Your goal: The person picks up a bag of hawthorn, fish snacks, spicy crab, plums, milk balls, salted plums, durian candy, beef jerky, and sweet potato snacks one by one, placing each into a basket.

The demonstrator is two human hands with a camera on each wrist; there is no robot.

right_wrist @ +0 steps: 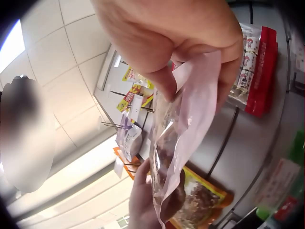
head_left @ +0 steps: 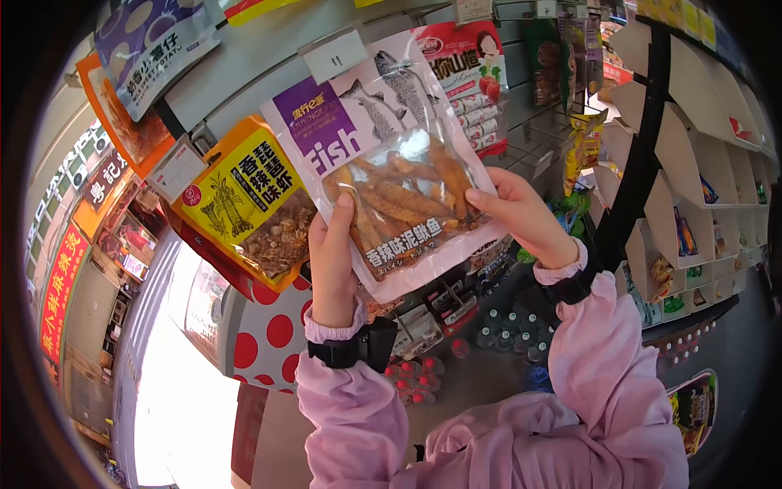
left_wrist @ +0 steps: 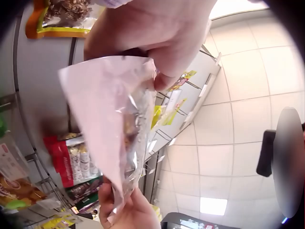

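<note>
A white and purple bag of dried fish snacks (head_left: 399,175), with a clear window and "Fish" lettering, is held up tilted in front of the shelf. My left hand (head_left: 332,265) grips its lower left edge, thumb across the front. On the right edge my right hand (head_left: 525,216) pinches it the same way, thumb on the front face. From the left wrist the bag (left_wrist: 107,109) shows its pale back, with the left hand (left_wrist: 162,33) at one edge. In the right wrist view the right hand (right_wrist: 186,43) has fingers behind the bag and thumb in front.
A yellow and orange snack bag (head_left: 244,204) hangs to the left, a red hawthorn candy bag (head_left: 472,81) behind to the right. A price tag holder (head_left: 334,53) juts out above. Bottles (head_left: 513,334) stand below; tiered shelving (head_left: 692,179) rises at the right.
</note>
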